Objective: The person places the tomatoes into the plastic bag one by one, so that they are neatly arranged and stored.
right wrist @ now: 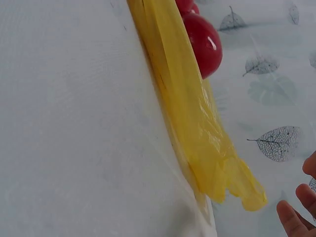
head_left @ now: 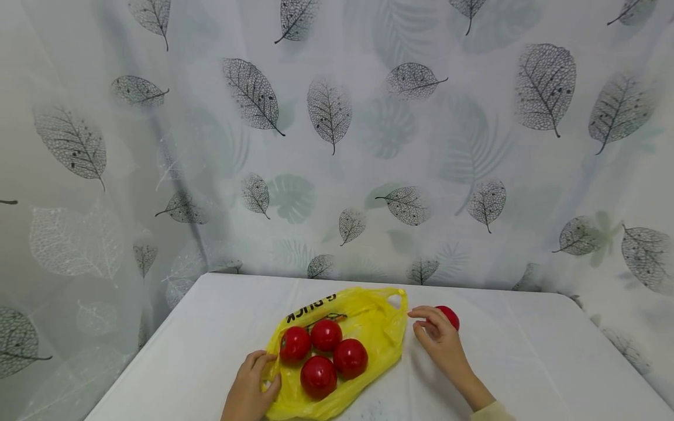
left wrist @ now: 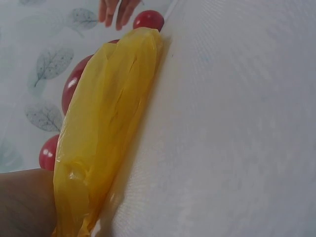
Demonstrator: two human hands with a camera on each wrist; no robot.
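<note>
A yellow plastic bag (head_left: 379,327) with black lettering lies spread on the table, and several shiny red tomatoes (head_left: 318,377) rest together on it. My left hand (head_left: 251,383) is at the bag's left edge, fingers and thumb curled over the plastic; in the left wrist view the bag hides most of that hand. To the right of the bag, my right hand (head_left: 439,339) hovers with its fingers bent and apart, nothing between them. Its fingertips are near the bag's looped handle (head_left: 403,301). Another red tomato (head_left: 449,316) sits behind this hand, partly covered by it.
The white-covered table (head_left: 526,356) extends to both sides of the bag. A curtain with a leaf print (head_left: 358,175) hangs along the table's far edge and down both sides.
</note>
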